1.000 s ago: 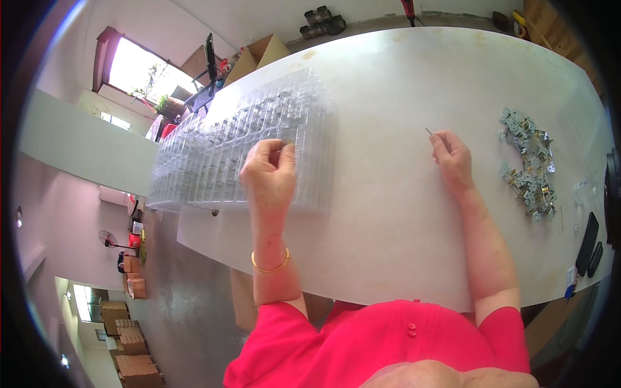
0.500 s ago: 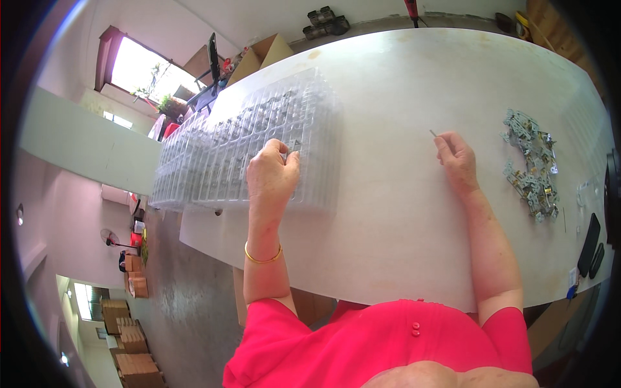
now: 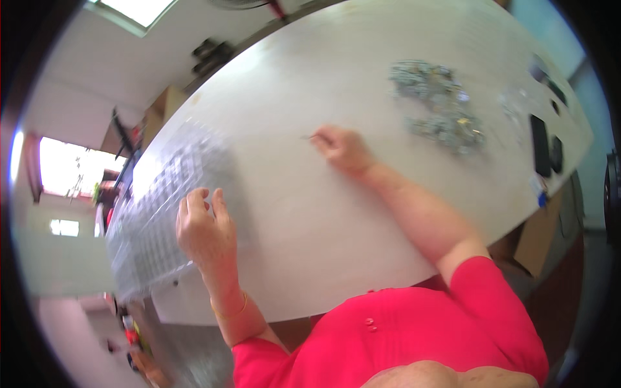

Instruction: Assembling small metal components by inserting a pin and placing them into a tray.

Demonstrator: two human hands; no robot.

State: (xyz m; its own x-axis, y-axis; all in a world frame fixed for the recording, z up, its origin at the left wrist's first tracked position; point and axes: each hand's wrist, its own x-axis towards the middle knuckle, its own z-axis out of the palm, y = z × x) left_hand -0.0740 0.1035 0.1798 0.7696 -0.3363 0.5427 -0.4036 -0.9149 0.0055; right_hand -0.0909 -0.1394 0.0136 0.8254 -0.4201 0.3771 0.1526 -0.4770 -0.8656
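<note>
Over the near right part of the stacked clear plastic compartment trays is my left hand. Its thumb and forefinger are apart, and nothing shows between them. My right hand is above the middle of the white table, its fingertips pinched on a thin grey metal piece like a short rod. Only the tip pokes out, so its exact kind is unclear. Further right lies a loose heap of small grey and brass-coloured metal parts, blurred. Small dark parts fill the tray compartments.
Near the table's right edge lie a black phone-like slab, a smaller black object and a small blue item. Clear plastic bits lie behind them. A cardboard box stands below that edge.
The view has turned to the right. My left hand's fingers have spread from a pinch at the trays. My right hand still pinches the thin rod, now nearer the trays.
</note>
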